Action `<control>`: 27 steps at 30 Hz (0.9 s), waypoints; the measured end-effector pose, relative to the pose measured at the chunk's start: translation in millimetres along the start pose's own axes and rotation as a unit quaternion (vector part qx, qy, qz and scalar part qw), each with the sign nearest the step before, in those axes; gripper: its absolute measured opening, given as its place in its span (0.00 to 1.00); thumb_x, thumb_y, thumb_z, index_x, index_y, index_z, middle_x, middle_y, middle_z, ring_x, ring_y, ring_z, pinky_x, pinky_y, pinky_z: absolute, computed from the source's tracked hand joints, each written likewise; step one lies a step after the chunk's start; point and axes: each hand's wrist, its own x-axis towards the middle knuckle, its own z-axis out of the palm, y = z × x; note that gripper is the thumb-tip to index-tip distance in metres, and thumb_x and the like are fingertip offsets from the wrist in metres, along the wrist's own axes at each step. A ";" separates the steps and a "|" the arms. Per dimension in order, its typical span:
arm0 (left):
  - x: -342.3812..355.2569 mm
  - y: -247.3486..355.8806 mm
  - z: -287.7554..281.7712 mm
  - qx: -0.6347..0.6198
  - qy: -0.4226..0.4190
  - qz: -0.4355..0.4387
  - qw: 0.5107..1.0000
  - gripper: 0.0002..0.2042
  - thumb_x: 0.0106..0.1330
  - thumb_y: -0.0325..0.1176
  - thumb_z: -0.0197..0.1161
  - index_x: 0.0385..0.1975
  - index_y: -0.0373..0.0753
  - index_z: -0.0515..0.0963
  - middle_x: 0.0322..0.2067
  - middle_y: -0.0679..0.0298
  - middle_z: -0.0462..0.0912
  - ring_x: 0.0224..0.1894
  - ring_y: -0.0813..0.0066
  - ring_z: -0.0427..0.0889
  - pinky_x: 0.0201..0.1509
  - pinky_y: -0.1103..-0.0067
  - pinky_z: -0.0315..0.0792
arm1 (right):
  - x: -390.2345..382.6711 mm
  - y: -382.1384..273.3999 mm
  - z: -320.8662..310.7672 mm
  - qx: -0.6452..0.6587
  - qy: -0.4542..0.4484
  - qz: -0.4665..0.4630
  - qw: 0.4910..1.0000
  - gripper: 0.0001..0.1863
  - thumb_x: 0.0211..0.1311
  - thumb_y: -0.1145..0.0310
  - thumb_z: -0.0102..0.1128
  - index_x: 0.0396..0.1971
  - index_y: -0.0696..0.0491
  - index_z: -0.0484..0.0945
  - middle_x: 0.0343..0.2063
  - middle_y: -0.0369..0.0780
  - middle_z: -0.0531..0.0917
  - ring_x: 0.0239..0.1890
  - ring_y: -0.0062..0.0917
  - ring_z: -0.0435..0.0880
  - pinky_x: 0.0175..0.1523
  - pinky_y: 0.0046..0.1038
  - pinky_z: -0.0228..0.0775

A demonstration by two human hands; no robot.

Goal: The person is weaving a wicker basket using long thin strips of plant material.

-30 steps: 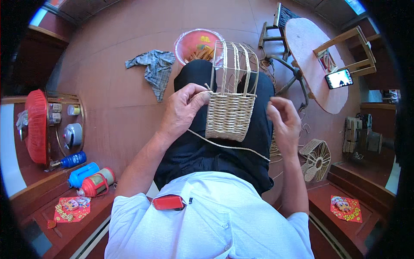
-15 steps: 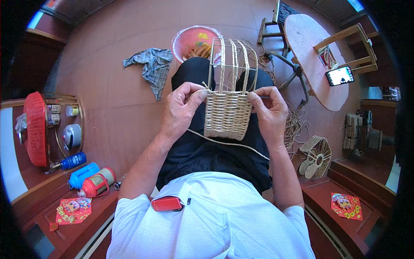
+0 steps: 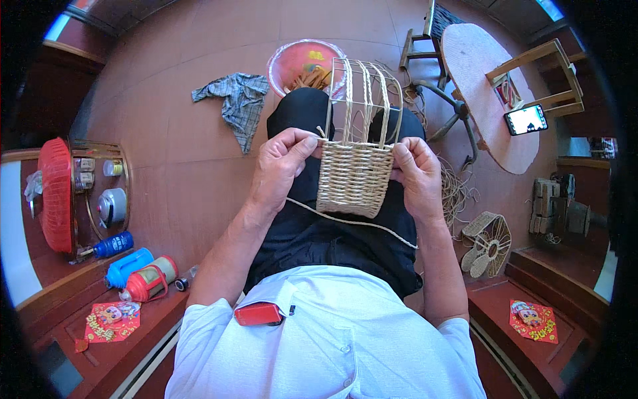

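1. Sitting on a low seat, the person holds a half-woven basket upright over the lap, both hands at the top edge of its woven part.
2. Left hand: thumb and forefinger pinched on the weaving strand at the basket's upper left corner; other fingers curled behind it.
3. Right hand: fingers pressed against the basket's right side near the last woven row, thumb on the front. Cannot tell whether it pinches the strand or only steadies the frame.
4. Bare uprights stand above the weave, joined by a top bar, unwoven.
5. Loose strand trails from below the left hand across the lap to the right forearm.
6. Risk, as judged: the trailing strand could snag under the right forearm or the knee, so a pull would distort the last row. Thin uprights could bend or crack if the strand is drawn too tight at the corner.
7. Risk, as judged: the basket rests only in the hands; a slackened grip would let it tip forward off the lap.
8. Room: bare floor to the person's left. A checked cloth and a red tray lie ahead; loose reeds and a woven round piece crowd the right.
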 end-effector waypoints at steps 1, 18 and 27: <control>0.7 0.1 -0.7 -0.011 -0.006 -0.013 1.000 0.08 0.83 0.37 0.66 0.48 0.40 0.87 0.38 0.69 0.90 0.27 0.92 0.70 0.31 0.89 0.64 | -0.2 1.3 -2.2 0.007 -0.007 0.001 1.000 0.10 0.86 0.61 0.64 0.45 0.51 0.77 0.37 0.29 0.81 0.37 0.11 0.82 0.46 0.21 0.85; -8.1 23.8 50.6 0.568 0.085 0.404 0.712 0.14 0.66 0.30 0.76 0.51 0.47 0.89 0.41 0.68 0.82 0.43 0.65 0.79 0.52 0.66 0.69 | -1.3 9.3 -4.0 0.045 -0.018 0.022 0.999 0.11 0.87 0.59 0.62 0.46 0.51 0.77 0.38 0.29 0.80 0.39 0.12 0.82 0.45 0.19 0.82; 2.3 22.0 57.7 0.602 0.029 0.386 0.698 0.11 0.64 0.28 0.74 0.46 0.46 0.88 0.36 0.67 0.78 0.41 0.65 0.77 0.47 0.65 0.68 | 0.9 13.1 -9.6 0.056 -0.040 0.023 0.997 0.11 0.87 0.59 0.62 0.47 0.51 0.78 0.39 0.30 0.83 0.39 0.11 0.84 0.44 0.19 0.82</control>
